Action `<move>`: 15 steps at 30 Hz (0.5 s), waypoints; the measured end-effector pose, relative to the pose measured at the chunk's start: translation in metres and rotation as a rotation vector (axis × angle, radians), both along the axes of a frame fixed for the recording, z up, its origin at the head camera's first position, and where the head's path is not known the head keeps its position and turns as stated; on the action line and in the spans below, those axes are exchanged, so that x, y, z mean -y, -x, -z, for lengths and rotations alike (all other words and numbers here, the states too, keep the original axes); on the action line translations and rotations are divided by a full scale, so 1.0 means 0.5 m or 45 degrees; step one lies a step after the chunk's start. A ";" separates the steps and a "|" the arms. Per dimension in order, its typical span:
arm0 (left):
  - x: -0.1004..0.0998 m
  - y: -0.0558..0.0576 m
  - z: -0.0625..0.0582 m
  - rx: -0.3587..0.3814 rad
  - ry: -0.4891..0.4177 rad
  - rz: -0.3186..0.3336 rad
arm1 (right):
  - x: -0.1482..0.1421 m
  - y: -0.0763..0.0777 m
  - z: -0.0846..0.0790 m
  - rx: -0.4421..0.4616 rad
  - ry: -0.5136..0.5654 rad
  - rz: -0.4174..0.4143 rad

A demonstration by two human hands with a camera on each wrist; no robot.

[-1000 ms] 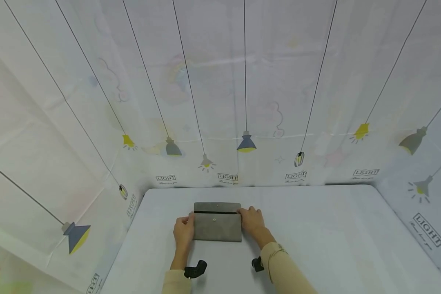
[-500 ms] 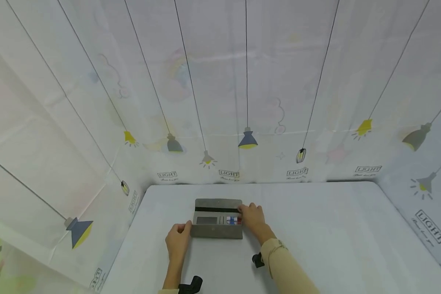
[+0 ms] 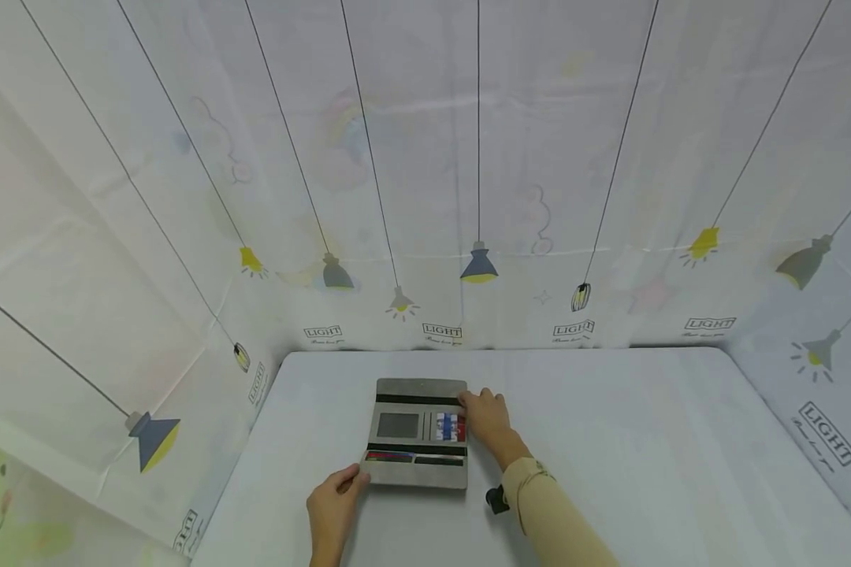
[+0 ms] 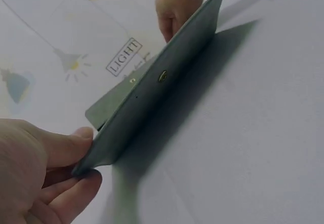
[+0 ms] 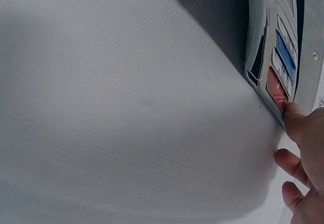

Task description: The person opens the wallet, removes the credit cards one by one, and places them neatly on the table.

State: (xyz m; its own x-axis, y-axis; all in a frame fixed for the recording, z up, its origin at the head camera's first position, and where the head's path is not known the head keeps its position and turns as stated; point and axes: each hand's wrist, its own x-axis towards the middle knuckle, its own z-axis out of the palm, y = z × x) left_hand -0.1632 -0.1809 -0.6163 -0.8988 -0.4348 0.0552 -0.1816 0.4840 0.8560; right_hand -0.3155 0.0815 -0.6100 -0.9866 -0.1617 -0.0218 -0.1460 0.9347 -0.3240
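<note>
A long grey wallet point(image 3: 397, 408) lies unfolded on the white table. Inside show a dark window pocket point(image 3: 398, 425) and, in slots at its right end, white, blue and red cards point(image 3: 450, 427). My left hand point(image 3: 333, 504) pinches the left corner of the near flap point(image 3: 417, 476) between thumb and fingers. The left wrist view has this flap point(image 4: 167, 77) tilted up above the table, a metal snap on its outer face. At the wallet's right edge, my right hand point(image 3: 489, 417) grips, thumb beside the red card point(image 5: 277, 89); its other fingers are partly hidden.
The white table point(image 3: 610, 441) reaches back to a wall cloth point(image 3: 525, 157) printed with hanging lamps and LIGHT labels. Similar cloth stands along the left and right sides. A black strap device point(image 3: 497, 499) sits at the right wrist.
My left hand has drawn the wallet's near flap up and toward me, uncovering the card slots and window pocket. My right hand has stayed at the right edge.
</note>
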 end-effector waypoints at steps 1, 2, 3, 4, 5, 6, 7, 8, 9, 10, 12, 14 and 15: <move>0.000 -0.003 0.003 0.001 0.022 0.013 | 0.000 0.000 0.000 0.001 0.002 0.000; -0.001 -0.005 0.005 0.002 0.041 0.025 | 0.000 0.000 0.001 0.000 0.002 0.000; -0.003 -0.006 0.007 -0.005 0.065 0.038 | 0.000 0.000 0.001 -0.001 -0.001 -0.001; -0.005 -0.007 0.007 -0.004 0.095 0.051 | 0.000 0.000 0.001 -0.002 -0.001 -0.003; -0.007 -0.007 0.008 0.000 0.135 0.069 | 0.000 -0.001 0.001 -0.003 -0.002 -0.005; -0.011 -0.006 0.007 0.006 0.183 0.090 | 0.000 -0.001 0.001 -0.006 -0.009 -0.009; -0.015 -0.004 0.006 0.011 0.224 0.113 | 0.000 -0.002 0.001 -0.011 -0.014 -0.011; -0.018 -0.002 0.005 0.013 0.265 0.147 | 0.000 -0.003 0.000 -0.014 -0.019 -0.016; -0.022 0.000 0.002 0.021 0.310 0.183 | 0.001 -0.004 -0.002 -0.018 -0.024 -0.021; -0.027 0.003 -0.001 0.030 0.355 0.224 | 0.000 -0.005 -0.001 -0.027 -0.026 -0.023; -0.035 0.010 -0.005 0.054 0.411 0.306 | -0.002 -0.006 0.000 -0.054 -0.035 -0.033; -0.041 0.017 -0.005 0.091 0.432 0.369 | -0.005 -0.007 0.001 -0.073 -0.027 -0.044; -0.044 0.020 -0.003 0.111 0.447 0.394 | -0.006 -0.008 0.003 -0.084 -0.026 -0.050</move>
